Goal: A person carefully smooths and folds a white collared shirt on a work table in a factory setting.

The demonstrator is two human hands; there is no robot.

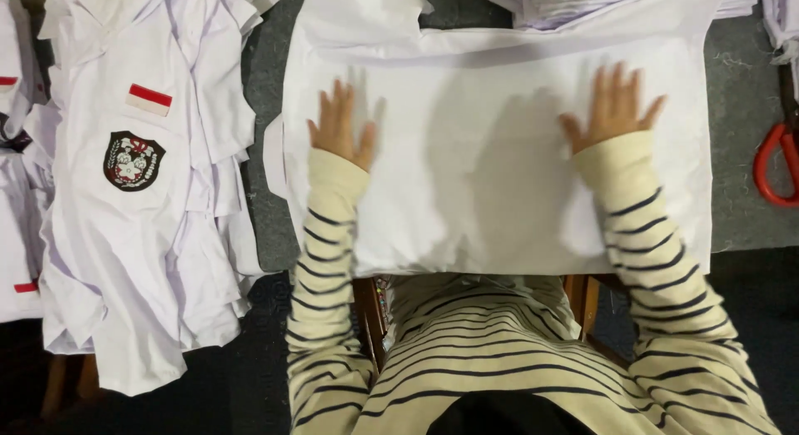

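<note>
Item in hand: white shirt (491, 152), spread flat on the grey table (741, 210) before me, my left hand (339, 127) and right hand (614, 106) pressing it, fingers splayed, gripping nothing; smoothing step, next folding needs edges pinched.

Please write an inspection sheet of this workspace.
Surface: dark grey table, mostly covered by cloth.
Job's things: white cloth, spread flat in front of the person.
Clutter: shirt pile at left with badges; folded stack at top; red scissors at right edge.
Grippers: left hand and right hand pressed flat on the cloth, fingers spread.
Cables: nothing seen.
Surroundings: wooden chair below the table edge.
</note>
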